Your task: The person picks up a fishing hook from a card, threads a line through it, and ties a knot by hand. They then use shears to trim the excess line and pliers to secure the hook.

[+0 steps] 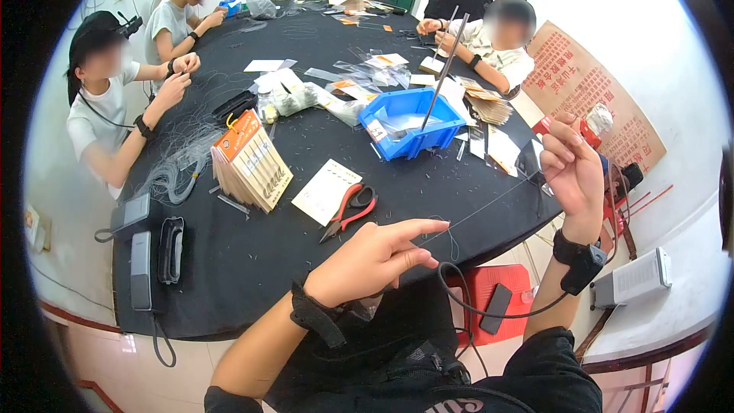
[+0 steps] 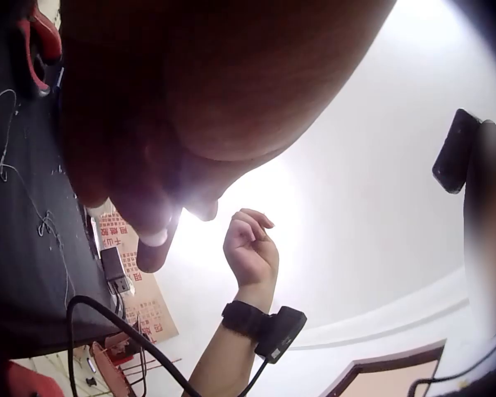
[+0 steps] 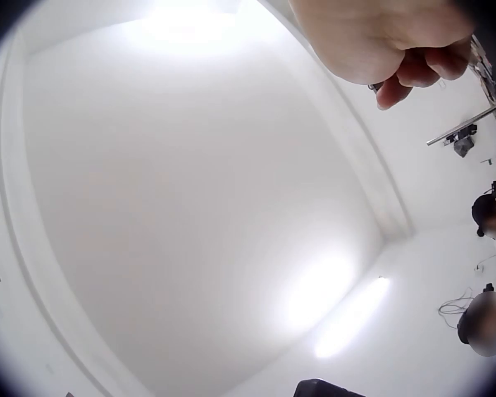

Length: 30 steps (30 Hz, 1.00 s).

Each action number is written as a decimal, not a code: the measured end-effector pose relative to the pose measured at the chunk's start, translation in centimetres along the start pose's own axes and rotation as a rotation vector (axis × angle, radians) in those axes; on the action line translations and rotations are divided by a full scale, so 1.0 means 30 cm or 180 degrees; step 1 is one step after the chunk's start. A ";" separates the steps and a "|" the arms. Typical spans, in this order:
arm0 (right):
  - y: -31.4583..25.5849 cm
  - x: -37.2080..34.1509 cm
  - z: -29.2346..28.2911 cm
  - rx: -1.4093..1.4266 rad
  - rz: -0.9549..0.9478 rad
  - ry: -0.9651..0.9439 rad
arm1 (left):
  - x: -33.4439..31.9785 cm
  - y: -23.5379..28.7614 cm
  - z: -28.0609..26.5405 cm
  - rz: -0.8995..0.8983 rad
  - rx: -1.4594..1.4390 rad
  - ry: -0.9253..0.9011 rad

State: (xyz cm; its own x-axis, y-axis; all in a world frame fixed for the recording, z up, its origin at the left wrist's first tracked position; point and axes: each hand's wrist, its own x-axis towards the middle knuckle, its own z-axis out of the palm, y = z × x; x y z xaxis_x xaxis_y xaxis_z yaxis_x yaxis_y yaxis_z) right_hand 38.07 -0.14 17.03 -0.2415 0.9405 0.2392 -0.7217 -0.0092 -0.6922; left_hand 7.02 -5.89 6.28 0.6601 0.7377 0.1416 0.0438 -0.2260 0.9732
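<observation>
A thin, clear fishing line [image 1: 489, 204] runs nearly straight between my two hands over the table's front right edge. My left hand [image 1: 367, 264] has it at the fingers, with index finger and thumb stretched forward; its other fingers are mostly hidden. A loose loop of line hangs beside those fingertips. Higher up on the right, my right hand [image 1: 569, 164] pinches the far end with curled fingers. In the right wrist view this hand [image 3: 388, 41] shows at the top, its fingers bent inward. Scissors [image 1: 342, 219] with red and black handles lie just beyond the left hand.
Behind the scissors lie a white card [image 1: 327, 191] and a stack of orange-topped packets [image 1: 251, 164]. A blue bin [image 1: 413, 126] holds an upright metal rod. Tangled line [image 1: 172, 168] spreads at left. A black cable [image 1: 505, 313] hangs between my wrists. Other people work around the table.
</observation>
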 end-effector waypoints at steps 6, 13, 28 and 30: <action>0.002 -0.014 0.001 0.0114 -0.0046 -0.0002 | 0.002 -0.010 0.000 -0.0046 -0.0135 0.0102; -0.002 0.026 -0.207 -0.0334 -0.0078 0.0345 | 0.162 -0.025 -0.002 -0.0137 0.0526 0.0421; 0.001 -0.010 -0.566 -0.2091 -0.0215 0.1619 | 0.501 -0.138 -0.003 -0.1257 0.1296 0.0215; 0.046 0.009 -0.468 -0.2624 -0.0091 0.1607 | 0.504 -0.150 -0.011 -0.1306 0.1393 0.0333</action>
State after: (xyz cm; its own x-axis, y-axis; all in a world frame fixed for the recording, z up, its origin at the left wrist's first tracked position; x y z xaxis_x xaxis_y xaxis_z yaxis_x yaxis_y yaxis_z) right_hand 46.11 4.86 6.58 0.2153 0.9736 0.0757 0.0054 0.0764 -0.9971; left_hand 16.54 6.50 4.11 0.4478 0.8736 -0.1904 0.5978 -0.1342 0.7903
